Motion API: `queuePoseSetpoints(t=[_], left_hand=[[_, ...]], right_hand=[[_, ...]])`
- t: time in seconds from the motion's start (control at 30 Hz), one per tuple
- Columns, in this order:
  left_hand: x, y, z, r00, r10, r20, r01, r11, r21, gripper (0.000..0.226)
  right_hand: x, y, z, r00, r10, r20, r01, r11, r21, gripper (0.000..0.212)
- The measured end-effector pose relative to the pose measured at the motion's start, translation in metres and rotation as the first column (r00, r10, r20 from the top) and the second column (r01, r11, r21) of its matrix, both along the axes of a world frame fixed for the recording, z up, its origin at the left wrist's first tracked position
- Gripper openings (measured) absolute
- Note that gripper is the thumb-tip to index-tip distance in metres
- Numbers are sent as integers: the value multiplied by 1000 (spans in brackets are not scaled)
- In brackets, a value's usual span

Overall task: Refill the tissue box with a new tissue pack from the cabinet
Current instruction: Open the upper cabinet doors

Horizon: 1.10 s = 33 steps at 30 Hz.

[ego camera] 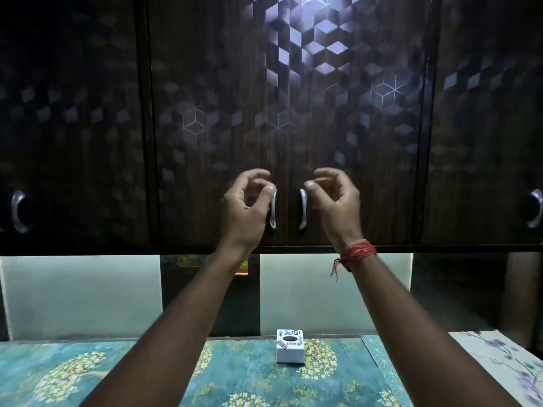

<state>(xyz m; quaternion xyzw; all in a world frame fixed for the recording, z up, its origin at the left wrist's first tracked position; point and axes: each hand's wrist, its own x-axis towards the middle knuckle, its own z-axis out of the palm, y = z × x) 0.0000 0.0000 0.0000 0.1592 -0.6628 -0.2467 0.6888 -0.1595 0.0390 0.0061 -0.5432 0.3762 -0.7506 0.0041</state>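
Observation:
A dark wall cabinet (pixel 352 142) with a cube pattern fills the upper view, and both of its middle doors are closed. Two curved metal handles sit side by side at the doors' seam: the left handle (pixel 273 214) and the right handle (pixel 302 211). My left hand (pixel 248 207) is raised beside the left handle with curled fingers apart, holding nothing. My right hand (pixel 335 201) mirrors it beside the right handle, fingers curled and empty. A small white tissue box (pixel 290 349) with a dark oval slot stands on the counter below. No tissue pack is visible.
A teal floral mat (pixel 264 377) covers the counter. A white floral cloth (pixel 505 359) lies at the right. Outer cabinet doors have handles at the far left (pixel 18 211) and far right (pixel 536 208). A red thread band (pixel 357 252) circles my right wrist.

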Motion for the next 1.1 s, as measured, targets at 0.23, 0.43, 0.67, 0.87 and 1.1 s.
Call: queuePoseSetpoints(t=[0.23,0.43,0.67,0.87,1.1], left_hand=[[-52,-78,-35,894,113,433,-227,949,220,34],[-72,-105,-51,851,95,516,-250,938,239,42],[-67,-87,-56,827,56,560,-227,944,240,48],[-92,9,-77,820,-332,467,208,932,298,37],[-157,106,-93,619,-441,650,415,886,206,85]], right_hand=[[-34,-103,-33,903,-365,-224,428,745,511,27],[-39,-135,-47,867,-405,-291,498,725,476,29],[-21,-96,-63,880,-453,-144,473,802,366,31],[-30,4,-81,837,-544,55,520,823,230,29],[-83,132,-90,664,-725,184,703,689,176,35]])
